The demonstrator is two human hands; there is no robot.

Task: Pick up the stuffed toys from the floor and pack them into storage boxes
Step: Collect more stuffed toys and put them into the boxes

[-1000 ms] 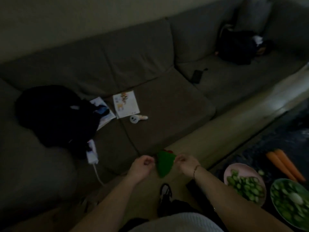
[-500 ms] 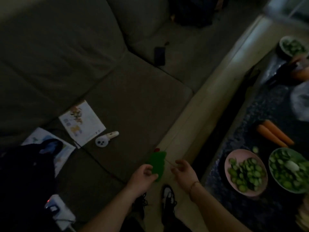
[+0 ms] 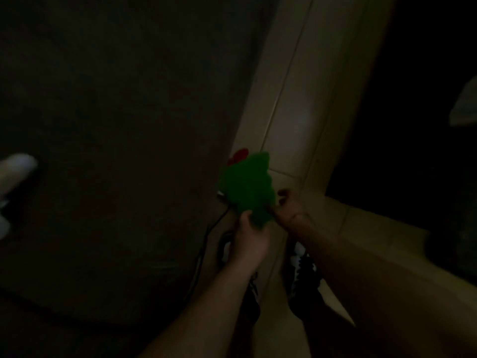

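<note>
Above the strip of pale floor point(image 3: 291, 104) beside the dark sofa point(image 3: 116, 125), a green stuffed toy point(image 3: 246, 187) with a red bit at its top is held up in the air, clear of the floor. The toy's lower edge is gripped by the left hand point(image 3: 249, 235), with the thumb laid over the plush. The right hand point(image 3: 286, 206) is at the toy's right lower edge, its fingers curled there; whether the plush is actually pinched by it cannot be told in this dim, blurred view.

No storage box is in view, so the step in hand is judged to be carrying the toy to 1. The step would be done best if the toy were gathered fully into 1 hand, with more of the soft body enclosed than the edge alone, so that it cannot slip or flop. The other hand would then be freed for the box.

Room for moving is narrow. The sofa front runs close on the left, and a dark mass closes the right side. A thin dark cable point(image 3: 204, 244) hangs beside the sofa just under the toy, and 2 shoes point(image 3: 303, 270) stand on the floor below the hands. The toy is best kept above the cable, and the open floor strip ahead is the clearest path.
</note>
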